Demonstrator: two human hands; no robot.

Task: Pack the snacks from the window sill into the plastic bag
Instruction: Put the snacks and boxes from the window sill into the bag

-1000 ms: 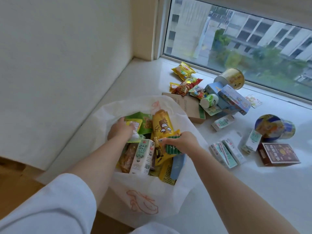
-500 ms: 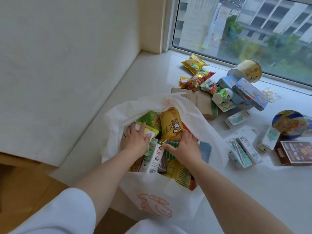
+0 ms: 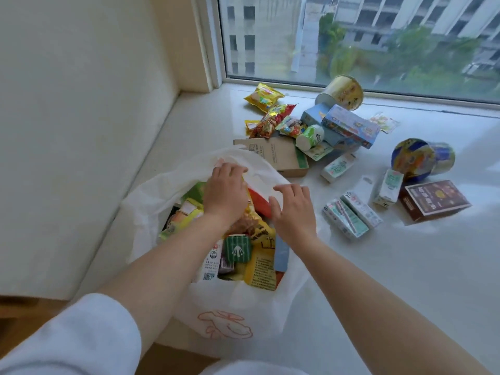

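The plastic bag (image 3: pixel 224 307) sits at the near edge of the window sill (image 3: pixel 405 280), close to its left side by the wall, and its mouth is wide open. Lots of snacks are already inside it: a yellow packet (image 3: pixel 261 263), a small green box (image 3: pixel 238 249), a white milk carton (image 3: pixel 212 263) and more under them. So a big part of the job looks done.

Both hands are at the top of the bag. The left hand (image 3: pixel 226 192) reaches to the far rim and its fingers touch the white plastic there; I cannot tell if they pinch it. The right hand (image 3: pixel 293 209) is just beside it over the right rim, with fingers spread and loose, and it holds nothing.

There is still a lot left on the sill. Near the window edge lie a yellow chip bag (image 3: pixel 263 96), a red snack bag (image 3: pixel 270 121), a gold cup (image 3: pixel 343 93) on its side and 2 blue boxes (image 3: pixel 349 125). A brown carton (image 3: pixel 276 155) lies just behind the bag. To the right are some small milk cartons (image 3: pixel 351 215), a blue and yellow cup (image 3: pixel 422 159) on its side and a dark brown box (image 3: pixel 434 203). I think the job is about half done
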